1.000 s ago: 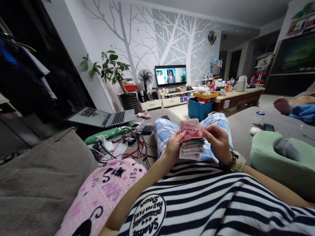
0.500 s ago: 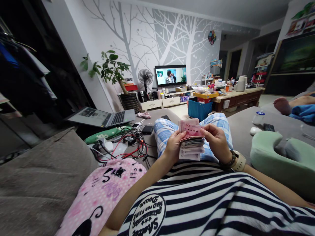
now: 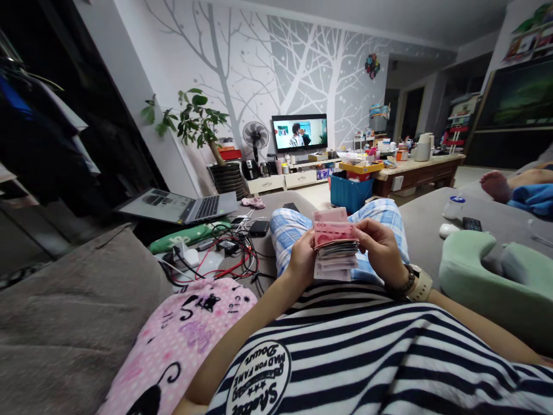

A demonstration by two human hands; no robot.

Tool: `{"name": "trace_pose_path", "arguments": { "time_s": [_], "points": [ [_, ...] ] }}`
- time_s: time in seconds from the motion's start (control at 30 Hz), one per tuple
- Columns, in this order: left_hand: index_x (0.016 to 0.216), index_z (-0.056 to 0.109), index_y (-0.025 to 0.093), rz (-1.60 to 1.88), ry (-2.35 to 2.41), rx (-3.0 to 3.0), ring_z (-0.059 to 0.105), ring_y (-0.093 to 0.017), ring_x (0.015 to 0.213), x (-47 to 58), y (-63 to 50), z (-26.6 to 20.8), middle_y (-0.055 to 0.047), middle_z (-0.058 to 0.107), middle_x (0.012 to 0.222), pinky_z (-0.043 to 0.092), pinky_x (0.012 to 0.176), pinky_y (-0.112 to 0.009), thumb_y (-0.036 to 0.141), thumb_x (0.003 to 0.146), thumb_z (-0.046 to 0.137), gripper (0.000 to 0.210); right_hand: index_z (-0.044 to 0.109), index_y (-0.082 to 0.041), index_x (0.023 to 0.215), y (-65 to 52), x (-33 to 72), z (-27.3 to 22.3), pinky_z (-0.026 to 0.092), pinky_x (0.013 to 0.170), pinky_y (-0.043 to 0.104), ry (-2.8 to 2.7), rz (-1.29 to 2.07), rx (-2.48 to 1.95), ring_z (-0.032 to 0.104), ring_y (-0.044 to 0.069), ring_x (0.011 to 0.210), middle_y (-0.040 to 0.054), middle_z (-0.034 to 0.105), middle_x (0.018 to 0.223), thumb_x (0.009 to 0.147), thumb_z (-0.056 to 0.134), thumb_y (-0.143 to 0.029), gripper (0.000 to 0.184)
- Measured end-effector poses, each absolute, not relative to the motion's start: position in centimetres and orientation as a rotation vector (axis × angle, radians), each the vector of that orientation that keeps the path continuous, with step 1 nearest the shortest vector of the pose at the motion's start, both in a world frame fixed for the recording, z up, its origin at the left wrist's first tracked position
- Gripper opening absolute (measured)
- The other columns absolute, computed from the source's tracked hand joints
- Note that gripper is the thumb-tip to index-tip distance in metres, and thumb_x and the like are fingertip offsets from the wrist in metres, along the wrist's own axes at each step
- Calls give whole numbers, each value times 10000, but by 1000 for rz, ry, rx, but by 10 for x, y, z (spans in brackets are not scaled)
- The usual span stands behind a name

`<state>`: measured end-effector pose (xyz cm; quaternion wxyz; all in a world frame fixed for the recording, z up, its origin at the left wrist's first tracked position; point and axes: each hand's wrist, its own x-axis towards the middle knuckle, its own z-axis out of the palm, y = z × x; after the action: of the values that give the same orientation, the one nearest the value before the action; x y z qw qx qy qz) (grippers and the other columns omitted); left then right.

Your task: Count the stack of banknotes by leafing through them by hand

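Note:
A thick stack of banknotes (image 3: 336, 256) is held over my lap, folded so that many edges show below and pinkish-red 100 notes stand up at the top. My left hand (image 3: 303, 253) is closed around the stack's left side. On the right side, my right hand (image 3: 380, 248) pinches the edge of a red note between thumb and fingers. Its wrist carries a dark beaded bracelet and a pale watch (image 3: 420, 283). Blue checked trousers (image 3: 287, 239) cover my legs beneath the notes.
Left of me lie a laptop (image 3: 185, 206), tangled cables (image 3: 237, 248) and a pink blanket (image 3: 190, 340). To the right are a green neck pillow (image 3: 466, 271), a remote (image 3: 472, 223) and a lidded jar (image 3: 454, 206). Another person's foot (image 3: 495, 185) rests beyond.
The front red note at the top has shifted, and another note now shows behind it. My left thumb has moved off the note's face. My right hand stays at the right edge.

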<state>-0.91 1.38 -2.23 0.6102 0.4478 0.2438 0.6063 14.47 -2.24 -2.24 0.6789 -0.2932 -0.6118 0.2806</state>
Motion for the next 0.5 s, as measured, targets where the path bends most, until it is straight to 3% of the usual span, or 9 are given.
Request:
{"name": "trace_pose_path", "arguments": {
  "time_s": [0.3, 0.5],
  "points": [
    [838, 674, 195, 1253, 444, 963, 671, -270, 971, -8, 19, -23, -51, 735, 849, 556, 806, -376, 309, 721, 664, 164, 607, -198, 715, -23, 146, -25, 305, 460, 247, -1411, 615, -635, 394, 99, 488, -38, 487, 560, 852, 643, -343, 203],
    [829, 666, 184, 1229, 478, 912, 686, -306, 935, -5, 21, -25, -74, 731, 792, 558, 797, -425, 326, 694, 706, 200, 628, -190, 708, -25, 146, -24, 319, 491, 264, -1464, 601, -572, 408, 103, 505, 2, 601, 642, 927, 524, -359, 295]
  ]
}}
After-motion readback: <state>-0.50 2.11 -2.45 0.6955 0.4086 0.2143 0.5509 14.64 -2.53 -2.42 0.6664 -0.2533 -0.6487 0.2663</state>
